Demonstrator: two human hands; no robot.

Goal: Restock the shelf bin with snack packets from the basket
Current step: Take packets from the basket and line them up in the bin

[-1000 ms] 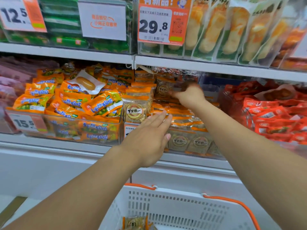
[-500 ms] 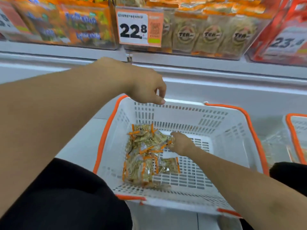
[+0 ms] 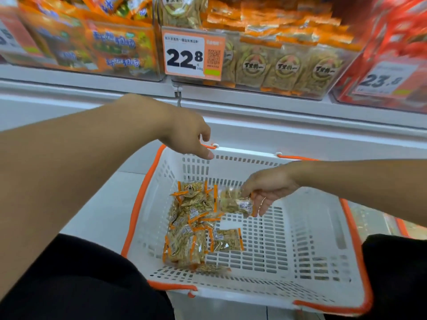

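A white basket (image 3: pixel 300 227) with orange handles sits low in front of me. Several clear snack packets with orange edges (image 3: pixel 191 227) lie piled at its left side. My right hand (image 3: pixel 268 188) pinches one blurred snack packet (image 3: pixel 234 202) and holds it above the basket floor. Over the basket's far left corner hovers my left hand (image 3: pixel 187 135), fingers loosely curled and holding nothing. On the shelf above, the clear bin of matching packets (image 3: pixel 284 65) stands behind a 22.8 price tag (image 3: pixel 193 56).
Left of that bin is a bin of orange packets (image 3: pixel 111 47), and a bin of red packets (image 3: pixel 397 54) stands to its right. A white shelf front (image 3: pixel 277 121) runs below them. My dark-clothed knees (image 3: pixel 80 280) flank the basket.
A second ago both hands were up at the shelf bin. They came down to the basket; my right hand took hold of a packet from the pile and has now lifted it.
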